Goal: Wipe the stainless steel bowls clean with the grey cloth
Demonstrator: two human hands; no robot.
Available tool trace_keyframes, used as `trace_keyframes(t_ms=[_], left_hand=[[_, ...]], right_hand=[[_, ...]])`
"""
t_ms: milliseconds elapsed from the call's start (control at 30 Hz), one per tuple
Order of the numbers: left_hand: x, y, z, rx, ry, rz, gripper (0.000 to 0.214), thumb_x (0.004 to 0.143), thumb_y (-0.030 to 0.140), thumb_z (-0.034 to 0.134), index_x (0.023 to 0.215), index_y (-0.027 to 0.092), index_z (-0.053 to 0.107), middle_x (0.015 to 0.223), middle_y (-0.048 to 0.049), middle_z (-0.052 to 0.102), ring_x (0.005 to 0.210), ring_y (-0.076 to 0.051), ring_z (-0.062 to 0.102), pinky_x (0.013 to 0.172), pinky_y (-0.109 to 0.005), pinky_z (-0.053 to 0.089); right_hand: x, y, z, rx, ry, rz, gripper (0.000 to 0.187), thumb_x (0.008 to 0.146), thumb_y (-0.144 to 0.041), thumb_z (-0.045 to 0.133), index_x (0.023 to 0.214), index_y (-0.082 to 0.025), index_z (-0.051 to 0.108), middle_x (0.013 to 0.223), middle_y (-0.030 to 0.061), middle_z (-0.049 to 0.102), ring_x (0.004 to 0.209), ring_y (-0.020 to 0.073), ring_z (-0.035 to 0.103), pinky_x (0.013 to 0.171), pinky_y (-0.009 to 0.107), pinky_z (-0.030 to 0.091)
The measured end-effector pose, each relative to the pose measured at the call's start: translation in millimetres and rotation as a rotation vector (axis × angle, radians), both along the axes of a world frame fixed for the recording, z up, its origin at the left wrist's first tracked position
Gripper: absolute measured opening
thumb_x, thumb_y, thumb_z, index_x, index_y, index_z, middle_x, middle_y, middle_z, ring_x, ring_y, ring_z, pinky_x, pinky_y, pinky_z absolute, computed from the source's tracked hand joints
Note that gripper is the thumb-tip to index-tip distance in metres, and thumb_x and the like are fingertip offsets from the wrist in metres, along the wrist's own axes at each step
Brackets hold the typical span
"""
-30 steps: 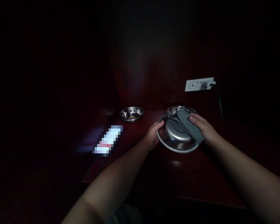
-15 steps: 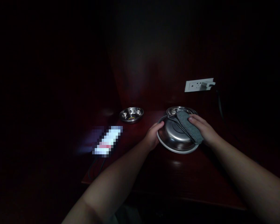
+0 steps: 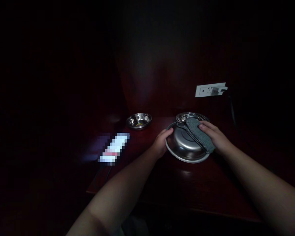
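The left hand point(image 3: 161, 144) grips the rim of the tilted steel bowl point(image 3: 183, 146) to steady it, while the right hand point(image 3: 215, 137), loosely closed over a grey cloth point(image 3: 196, 133), presses it against the base.

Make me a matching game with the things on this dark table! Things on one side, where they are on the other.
1. grey cloth
2. big steel bowl
3. small steel bowl
4. white plug

a. in the wall socket
b. alone at the back, left of the left hand
c. under the right hand
d. rim held by the left hand

Pairs: 1-c, 2-d, 3-b, 4-a.
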State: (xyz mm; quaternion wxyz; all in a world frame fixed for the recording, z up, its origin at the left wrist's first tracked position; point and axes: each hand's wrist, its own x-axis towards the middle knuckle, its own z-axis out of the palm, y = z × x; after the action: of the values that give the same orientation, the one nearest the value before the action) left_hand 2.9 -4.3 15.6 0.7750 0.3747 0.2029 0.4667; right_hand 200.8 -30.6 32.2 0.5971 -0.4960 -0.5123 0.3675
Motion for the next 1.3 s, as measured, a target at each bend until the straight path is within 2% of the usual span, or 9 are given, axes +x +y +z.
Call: trace_keyframes(t_ms=[167, 300, 433, 567, 767, 900, 1100, 1300], left_hand=[[-4.1, -5.2, 8.5, -0.048, -0.021, -0.058, 0.032, 0.078, 0.034, 0.056, 0.101, 0.012, 0.062, 0.086, -0.0087, 0.069, 0.082, -0.02, 0.065, 0.083, -0.033, 0.047], [-9.2, -9.5, 14.9, -0.033, -0.065, -0.082, 0.037, 0.081, 0.041, 0.049, 0.099, 0.012, 0.062, 0.088, -0.0103, 0.068, 0.084, -0.02, 0.064, 0.08, -0.031, 0.049], [-9.1, -13.3, 8.2, 0.049, 0.035, -0.095, 0.036, 0.076, 0.037, 0.059, 0.106, 0.017, 0.056, 0.099, -0.009, 0.065, 0.088, -0.02, 0.063, 0.073, -0.032, 0.052], [-5.7, -16.6, 1.6, 0.119, 0.141, -0.051, 0.049, 0.07, 0.032, 0.066, 0.115, 0.023, 0.049, 0.109, -0.0085, 0.061, 0.091, -0.024, 0.062, 0.069, -0.037, 0.053], [-5.4, -16.3, 9.3, 0.088, 0.087, 0.086, 0.04, 0.069, 0.034, 0.066, 0.105, 0.018, 0.055, 0.099, -0.0081, 0.065, 0.09, -0.025, 0.063, 0.072, -0.036, 0.052], [-3.4, -14.4, 10.3, 0.06, 0.039, 0.093, 0.034, 0.07, 0.03, 0.066, 0.1, 0.016, 0.058, 0.093, -0.0074, 0.067, 0.089, -0.023, 0.064, 0.081, -0.037, 0.05], [-1.6, -7.2, 5.6, 0.037, 0.016, 0.088, 0.031, 0.07, 0.03, 0.065, 0.096, 0.014, 0.062, 0.09, -0.0076, 0.069, 0.086, -0.021, 0.065, 0.085, -0.035, 0.047], [-2.4, -2.0, 2.3, 0.02, 0.018, 0.028, 0.028, 0.071, 0.032, 0.064, 0.092, 0.012, 0.064, 0.084, -0.0082, 0.069, 0.083, -0.022, 0.065, 0.086, -0.036, 0.046]], right_hand=[[0.4, 1.5, -0.1, 0.028, 0.097, -0.033, 0.028, 0.065, -0.046, 0.07, 0.083, -0.026, 0.065, 0.073, -0.0032, 0.063, 0.063, 0.0149, 0.058, 0.055, 0.026, 0.045], [0.7, 2.7, 0.3, 0.112, 0.179, -0.125, 0.024, 0.065, -0.046, 0.069, 0.078, -0.027, 0.065, 0.073, -0.0031, 0.063, 0.064, 0.0148, 0.058, 0.056, 0.026, 0.045], [0.2, 3.9, -1.5, 0.152, 0.2, -0.19, 0.023, 0.065, -0.047, 0.069, 0.077, -0.028, 0.064, 0.074, -0.0023, 0.063, 0.066, 0.0164, 0.058, 0.057, 0.028, 0.046], [1.0, 3.9, -2.7, 0.11, 0.119, -0.135, 0.025, 0.067, -0.049, 0.067, 0.08, -0.028, 0.064, 0.077, -0.0021, 0.064, 0.07, 0.0182, 0.06, 0.059, 0.029, 0.046], [1.4, 2.8, -3.7, 0.088, -0.005, -0.099, 0.033, 0.067, -0.053, 0.065, 0.089, -0.027, 0.064, 0.082, -0.0009, 0.066, 0.075, 0.0203, 0.061, 0.062, 0.03, 0.048], [2.7, 4.2, -5.9, 0.075, 0.002, -0.083, 0.034, 0.067, -0.052, 0.066, 0.09, -0.027, 0.065, 0.084, -0.0009, 0.067, 0.077, 0.0205, 0.062, 0.063, 0.03, 0.049], [3.4, 2.0, -3.9, 0.041, 0.029, -0.053, 0.031, 0.066, -0.049, 0.068, 0.087, -0.027, 0.066, 0.081, -0.0015, 0.067, 0.075, 0.0192, 0.062, 0.064, 0.029, 0.048], [-1.2, -3.4, 3.0, -0.006, 0.03, 0.01, 0.028, 0.065, -0.048, 0.069, 0.083, -0.026, 0.067, 0.076, -0.0014, 0.067, 0.07, 0.0192, 0.062, 0.061, 0.029, 0.047]])
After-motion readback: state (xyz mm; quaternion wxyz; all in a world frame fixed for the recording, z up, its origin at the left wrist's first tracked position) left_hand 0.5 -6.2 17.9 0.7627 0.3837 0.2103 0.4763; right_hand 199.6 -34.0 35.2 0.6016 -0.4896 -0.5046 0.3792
